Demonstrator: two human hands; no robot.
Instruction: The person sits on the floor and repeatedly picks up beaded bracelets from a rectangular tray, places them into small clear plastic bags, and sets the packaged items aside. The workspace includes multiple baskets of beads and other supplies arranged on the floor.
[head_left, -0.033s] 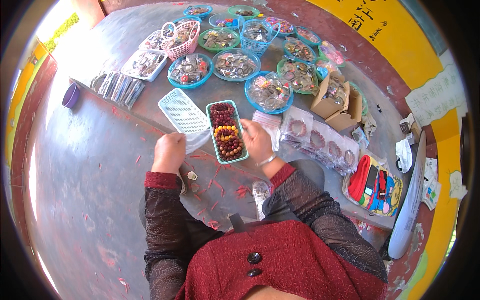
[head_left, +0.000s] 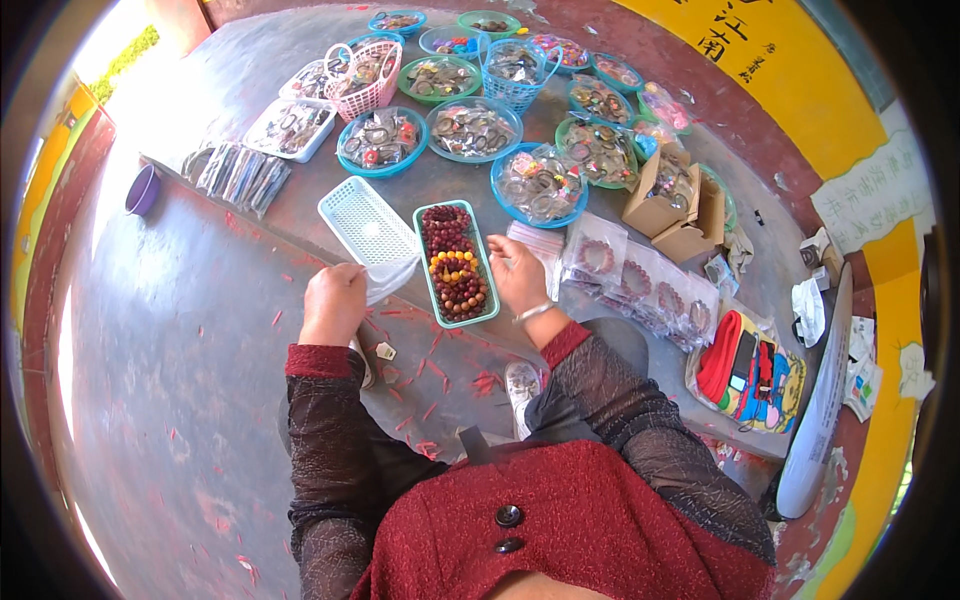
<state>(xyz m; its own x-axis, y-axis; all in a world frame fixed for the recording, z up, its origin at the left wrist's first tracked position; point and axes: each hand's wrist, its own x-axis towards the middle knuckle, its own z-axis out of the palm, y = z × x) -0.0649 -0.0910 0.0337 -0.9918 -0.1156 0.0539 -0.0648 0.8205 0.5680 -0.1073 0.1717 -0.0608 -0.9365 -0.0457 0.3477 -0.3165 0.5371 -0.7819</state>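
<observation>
My left hand (head_left: 334, 303) is closed on the edge of a clear plastic bag (head_left: 391, 279), which stretches toward the empty white basket. My right hand (head_left: 517, 276), wearing a silver bangle, is beside the right rim of a pale green basket (head_left: 427, 290). Its fingers are half curled and slightly apart, with nothing visible in them. Inside that basket lie dark red bead bracelets (head_left: 448, 228), yellow bead bracelets (head_left: 455, 266) and brown ones (head_left: 463, 298). The white perforated basket (head_left: 356, 215) stands just left of it.
Bagged bead bracelets (head_left: 640, 280) lie in rows to the right, near an open cardboard box (head_left: 688, 240). Beyond are several baskets of bagged trinkets, including a blue one (head_left: 540, 222). Flat packets (head_left: 243, 178) and a purple bowl (head_left: 143, 191) are at left. A colourful bag (head_left: 752, 372) lies at right.
My right hand has shifted slightly right, away from the green basket's rim, and its fingers have loosened. My left hand has edged slightly left, still holding the plastic bag.
</observation>
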